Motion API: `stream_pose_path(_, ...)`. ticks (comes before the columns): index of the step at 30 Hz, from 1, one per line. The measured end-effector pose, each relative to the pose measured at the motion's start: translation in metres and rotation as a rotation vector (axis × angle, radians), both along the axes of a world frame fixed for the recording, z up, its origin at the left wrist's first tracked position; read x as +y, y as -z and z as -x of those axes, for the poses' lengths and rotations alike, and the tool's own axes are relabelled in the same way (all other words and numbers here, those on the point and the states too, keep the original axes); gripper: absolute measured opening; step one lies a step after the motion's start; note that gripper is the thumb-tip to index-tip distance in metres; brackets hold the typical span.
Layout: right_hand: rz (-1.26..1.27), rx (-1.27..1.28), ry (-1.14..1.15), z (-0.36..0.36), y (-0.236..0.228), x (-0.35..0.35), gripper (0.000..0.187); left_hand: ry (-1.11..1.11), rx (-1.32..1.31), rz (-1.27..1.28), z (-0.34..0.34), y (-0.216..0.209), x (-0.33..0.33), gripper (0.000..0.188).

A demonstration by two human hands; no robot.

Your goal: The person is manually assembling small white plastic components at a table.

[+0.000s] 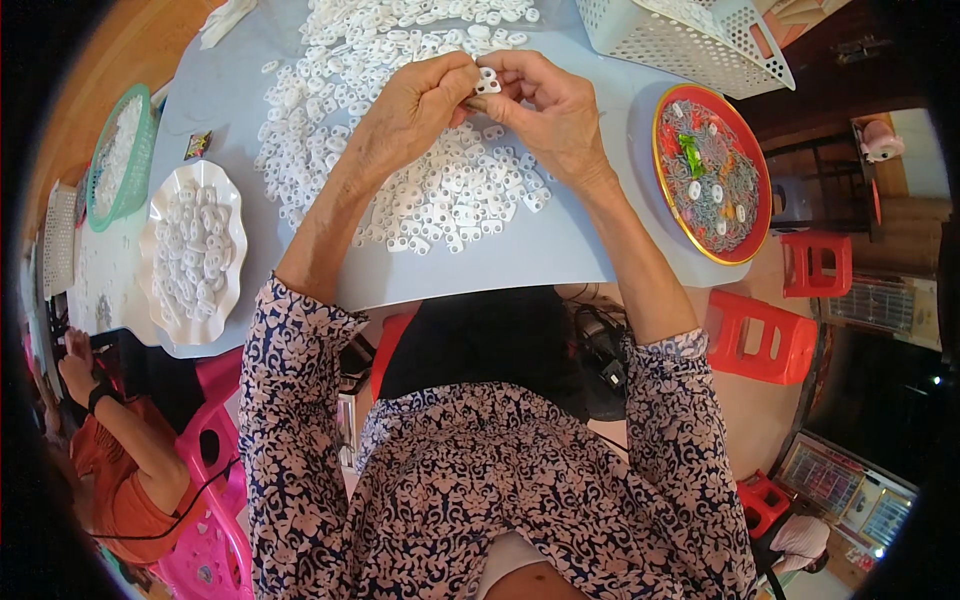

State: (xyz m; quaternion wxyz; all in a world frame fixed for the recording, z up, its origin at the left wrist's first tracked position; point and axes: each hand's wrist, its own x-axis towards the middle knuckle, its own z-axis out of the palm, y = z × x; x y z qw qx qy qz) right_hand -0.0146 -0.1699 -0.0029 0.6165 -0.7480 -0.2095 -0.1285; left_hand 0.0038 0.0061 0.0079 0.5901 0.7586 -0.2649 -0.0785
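Grip: right hand (552,105) pinches a small white piece (488,75), dark holes showing; left hand (425,98) bunches narrow at its left edge, exact hold hidden. Piece sits between both hands, nearer the right, above the loose pile (440,205); long axis unclear. Grey-blue table (560,262) beneath; scalloped dish (160,310) at left, red tray (757,185) at right, red stools (762,337) beyond on the floor (752,425).
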Motion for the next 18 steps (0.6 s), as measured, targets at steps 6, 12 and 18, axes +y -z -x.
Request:
stream_pose_path(6,0.115,-0.062,0.047,0.004,-0.008,0.002,0.023,-0.022,-0.055,-0.034,0.005,-0.003,-0.002,0.027)
stream_pose_path(12,0.184,-0.163,0.064,0.004,-0.009,-0.002,0.02,-0.034,-0.07,-0.119,0.006,-0.004,-0.004,0.026)
stream_pose_path(18,0.237,-0.232,0.065,0.005,-0.012,-0.001,0.018,-0.029,-0.031,-0.075,0.007,-0.002,-0.005,0.026)
